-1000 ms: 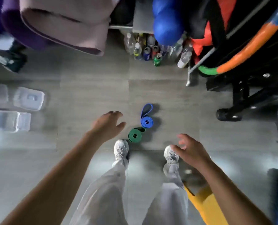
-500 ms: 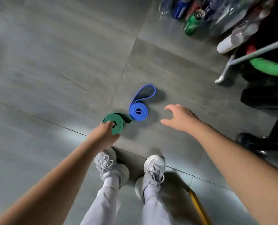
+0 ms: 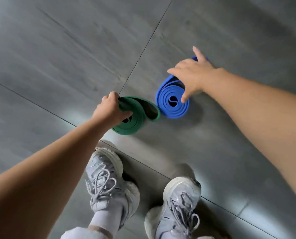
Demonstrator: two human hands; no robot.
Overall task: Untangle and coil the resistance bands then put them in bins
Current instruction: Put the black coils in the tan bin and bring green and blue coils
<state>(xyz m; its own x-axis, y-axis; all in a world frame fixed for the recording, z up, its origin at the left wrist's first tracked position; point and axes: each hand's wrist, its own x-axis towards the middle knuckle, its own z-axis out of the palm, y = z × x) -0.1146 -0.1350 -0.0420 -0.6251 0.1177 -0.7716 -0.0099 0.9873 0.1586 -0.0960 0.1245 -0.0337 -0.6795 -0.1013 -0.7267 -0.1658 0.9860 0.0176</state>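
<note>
Holding green band [image 3: 138, 118] in our left hand [image 3: 109, 110]; right hand [image 3: 191, 75] grip wide, touching blue band [image 3: 171, 109] at green's 2 o'clock.

The left hand [image 3: 109, 109] grips the coiled green band [image 3: 138, 124] on the grey tiled floor [image 3: 57, 57]. Just beside it, the right hand [image 3: 190, 75] spreads over the coiled blue band [image 3: 169, 110], thumb touching the coil. Two pale sneakers [image 3: 107, 178] stand near the bands.

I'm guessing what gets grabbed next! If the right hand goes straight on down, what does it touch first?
Probably the blue band, coiled right under the right hand; the thumb may be touching it.
</note>
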